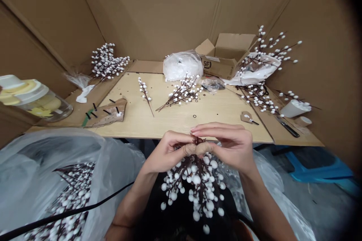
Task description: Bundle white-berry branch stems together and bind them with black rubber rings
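A bunch of artificial berry branches (198, 184), dark brown stems with white berries, hangs head down in front of my body. My left hand (172, 152) pinches its stems from the left, thumb pressed against them. From the other side my right hand (232, 145) grips the same stems, thumb and fingertips meeting my left hand's. The stem ends between my fingers are mostly hidden. Beyond my hands, on the wooden table (127, 124), lie a single berry stem (144, 94) and a berry branch (182, 92).
A plastic bag (98, 158) of berry stems stands at the lower left, a black cable (107, 197) crossing it. More branches (260, 98), an open carton (223, 58) and a knife (288, 126) lie right. A bottle (36, 99) and cardboard piece (113, 115) are left.
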Demonstrator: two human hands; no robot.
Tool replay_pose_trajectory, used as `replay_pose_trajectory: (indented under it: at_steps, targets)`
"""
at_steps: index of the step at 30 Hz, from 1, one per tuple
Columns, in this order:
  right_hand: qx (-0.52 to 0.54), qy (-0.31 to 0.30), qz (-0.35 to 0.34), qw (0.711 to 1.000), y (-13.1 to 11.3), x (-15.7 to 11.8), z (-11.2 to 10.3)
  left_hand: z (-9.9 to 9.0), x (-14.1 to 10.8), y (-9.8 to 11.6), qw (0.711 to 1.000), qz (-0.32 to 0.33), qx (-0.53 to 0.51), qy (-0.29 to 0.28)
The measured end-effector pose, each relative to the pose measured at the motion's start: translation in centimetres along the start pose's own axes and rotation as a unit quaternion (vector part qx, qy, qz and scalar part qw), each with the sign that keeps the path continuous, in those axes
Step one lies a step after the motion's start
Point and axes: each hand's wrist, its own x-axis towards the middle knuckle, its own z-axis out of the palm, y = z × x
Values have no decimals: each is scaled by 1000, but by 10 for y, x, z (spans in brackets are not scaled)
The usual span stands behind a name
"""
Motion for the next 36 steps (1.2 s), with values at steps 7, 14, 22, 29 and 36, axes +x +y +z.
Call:
replay_pose_trajectory:
  at_steps: [7, 14, 22, 29, 36]
  targets:
    - [14, -10, 24, 1000, -1, -1, 0, -4, 2, -7, 998, -22, -51, -40]
    - [244, -23, 124, 962, 37, 17, -7, -9, -1, -9, 993, -36, -108, 33]
    - [-171, -130, 61, 975, 109, 68, 34, -37, -43, -3, 980, -18, -28, 195]
    - [-286, -366, -76, 882, 177, 135, 104, -52, -61, 0, 963, -21, -26, 267]
    - [-246, -262, -124, 925, 188, 161, 113, -58, -58, -6, 941, -28, -88, 325]
